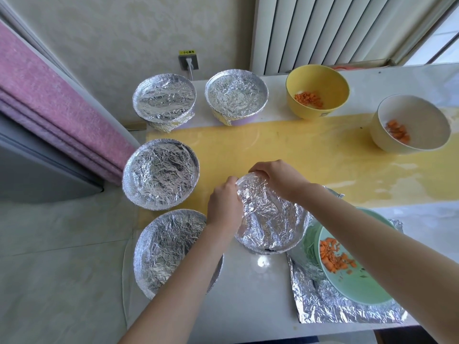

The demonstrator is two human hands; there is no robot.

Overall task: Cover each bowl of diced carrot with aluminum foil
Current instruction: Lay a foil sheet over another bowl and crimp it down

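In the head view, the bowl (272, 234) sat mid-desk (248, 294), at the near edge of the yellow mat (298, 150), with its mouth facing up. Foil (260, 204) lay over it. Both our arms reached forward. Our left hand (224, 204) curled its grip round the foil at the far left rim. Our right hand (275, 177) bent its fingers over the far rim, holding foil too. The yellow sticker (188, 52) above the wall plug had writing too small to read.

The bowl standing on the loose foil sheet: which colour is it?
The bowl is pale green; head view.
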